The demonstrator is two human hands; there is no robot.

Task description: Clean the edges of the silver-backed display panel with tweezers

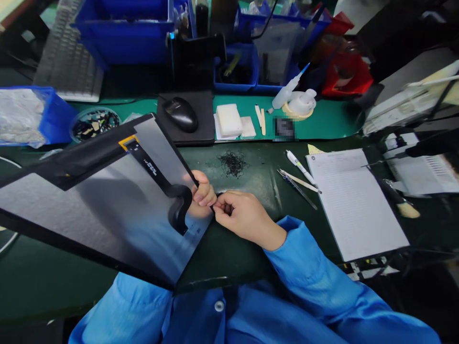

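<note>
— Blue bins (124, 36) line the back of our workspace, so what do we have nearer, on the dark green table (236, 258)?
— We see a black mouse (181, 114) on its pad, and in front of that a loose heap of thin black strands (232, 163). To our right lie a white pen (300, 166) and tweezers (299, 190), just beside a sheaf of paper (356, 205).
— Where is our flat panel (103, 215)?
— We have it raised and tilted on our left, above the table, its glossy face towards us and a black ribbon cable (152, 174) curving across it.
— And how is our grip?
— Our left hand (203, 189) is clamped on the panel's right-hand edge, fingers curled over it. Our right hand (247, 216) meets that same edge just beside the left, thumb and forefinger together.
— Do we pinch something there?
— We cannot tell; the tips hide it.
</note>
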